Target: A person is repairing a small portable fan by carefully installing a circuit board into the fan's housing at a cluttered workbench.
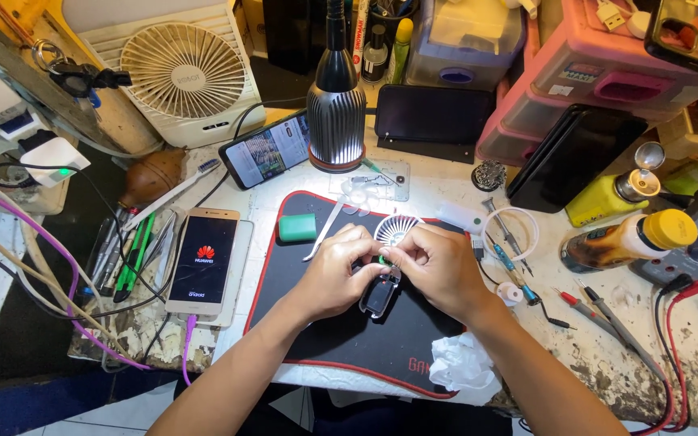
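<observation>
Left hand (334, 270) and right hand (439, 266) both pinched shut on a small dark device (379, 296) (fingertips meeting at its top), over the black mat (341, 339), small white fan (397, 229) just behind, green box (297, 228) at the mat's far left corner

My left hand (334, 270) and right hand (439, 270) cover most of the small device (378, 297); I can't identify the green part (383, 260) pinched between my fingertips.
</observation>
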